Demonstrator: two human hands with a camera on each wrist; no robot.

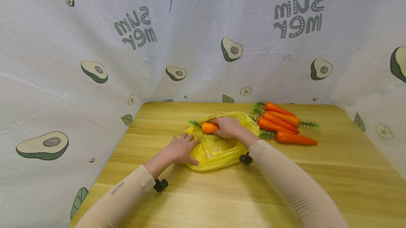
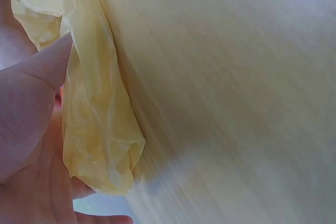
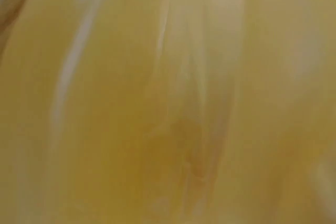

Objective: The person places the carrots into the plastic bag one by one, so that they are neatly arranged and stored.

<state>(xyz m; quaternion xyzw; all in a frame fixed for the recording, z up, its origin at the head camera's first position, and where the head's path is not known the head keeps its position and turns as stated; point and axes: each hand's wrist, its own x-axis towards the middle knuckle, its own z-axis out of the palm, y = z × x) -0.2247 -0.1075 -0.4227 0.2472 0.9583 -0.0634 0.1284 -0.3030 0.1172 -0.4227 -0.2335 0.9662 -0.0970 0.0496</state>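
Note:
A yellow plastic bag (image 1: 215, 154) lies on the table with its mouth spread wide. My right hand (image 1: 229, 127) grips an orange carrot (image 1: 209, 128) over the bag's mouth, its green leafy top pointing left. The fingertips are partly hidden behind the carrot. At the bag's left edge, my left hand (image 1: 182, 148) rests with fingers and thumb spread against the plastic. In the left wrist view, the thumb lies on the crumpled bag (image 2: 100, 103). Blurred yellow plastic (image 3: 131, 103) fills the right wrist view and hides the right hand there.
Several carrots (image 1: 295, 138) with green tops lie in a group right of the bag, some close against its edge. The wooden table (image 1: 196, 199) backs onto a white curtain (image 1: 196, 44) printed with avocados. A small black device (image 1: 161, 185) hangs under the left wrist, another (image 1: 245, 159) under the right.

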